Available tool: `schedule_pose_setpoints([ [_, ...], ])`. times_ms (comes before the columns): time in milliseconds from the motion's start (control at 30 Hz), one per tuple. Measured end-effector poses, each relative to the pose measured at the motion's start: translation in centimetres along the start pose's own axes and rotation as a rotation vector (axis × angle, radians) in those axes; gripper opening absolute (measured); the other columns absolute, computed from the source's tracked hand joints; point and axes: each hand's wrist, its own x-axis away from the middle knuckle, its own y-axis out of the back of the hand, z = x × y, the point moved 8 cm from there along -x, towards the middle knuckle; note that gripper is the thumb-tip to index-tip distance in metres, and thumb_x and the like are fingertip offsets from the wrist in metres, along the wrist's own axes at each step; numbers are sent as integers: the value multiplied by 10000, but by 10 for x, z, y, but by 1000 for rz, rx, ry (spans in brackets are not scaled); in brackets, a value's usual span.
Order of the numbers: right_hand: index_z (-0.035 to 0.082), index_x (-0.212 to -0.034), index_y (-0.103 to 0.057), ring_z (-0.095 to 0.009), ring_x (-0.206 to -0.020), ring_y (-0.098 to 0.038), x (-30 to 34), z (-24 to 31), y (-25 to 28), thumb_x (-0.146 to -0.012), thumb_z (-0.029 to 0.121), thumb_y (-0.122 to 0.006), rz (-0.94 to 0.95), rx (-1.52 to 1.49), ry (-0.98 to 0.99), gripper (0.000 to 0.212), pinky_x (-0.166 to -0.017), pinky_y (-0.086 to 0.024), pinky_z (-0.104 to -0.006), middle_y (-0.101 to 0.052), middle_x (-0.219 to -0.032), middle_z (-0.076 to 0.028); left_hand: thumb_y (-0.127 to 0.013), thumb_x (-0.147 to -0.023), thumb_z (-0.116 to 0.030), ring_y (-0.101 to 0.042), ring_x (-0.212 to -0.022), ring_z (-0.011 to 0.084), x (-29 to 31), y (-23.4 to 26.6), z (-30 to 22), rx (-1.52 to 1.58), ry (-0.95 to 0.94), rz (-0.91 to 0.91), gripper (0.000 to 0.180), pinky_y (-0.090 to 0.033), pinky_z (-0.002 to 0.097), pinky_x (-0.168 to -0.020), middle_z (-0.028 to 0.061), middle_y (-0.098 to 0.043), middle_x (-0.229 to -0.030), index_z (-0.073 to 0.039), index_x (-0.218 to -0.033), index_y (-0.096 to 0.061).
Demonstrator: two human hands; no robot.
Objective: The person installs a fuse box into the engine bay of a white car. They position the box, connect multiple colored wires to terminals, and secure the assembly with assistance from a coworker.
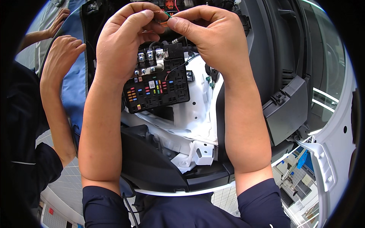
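Both of my hands are raised over an open engine bay, with their fingertips close together. A thin green wire spans the small gap between them. My left hand pinches one end, where a bit of copper colour shows at the thumb. The other side is held between thumb and forefinger of my right hand. Below my hands sits a black fuse box with small coloured fuses and several metal bolt terminals. A thin dark wire lies across its top. The fingertips hide the wire's exact ends.
At the left, a co-worker's hands rest by a blue fender cover. White body metal and a bracket lie nearer me. Black trim runs along the right. Orange cables show at the far edge.
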Motion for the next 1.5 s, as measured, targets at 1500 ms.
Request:
schedule_pose_setpoints([
  [1500,2,-1061,-700,-92,-887,-704,0,-2,-15,-919,-1,-769,178,-514,-210,158,-766,-573,-232,-748,-975,-50,-565,-1025,-35,-704,-1112,238,-2,-5,4,175,-75,12,171,-567,366,-1029,256,-642,-1328,74,-1108,-667],
])
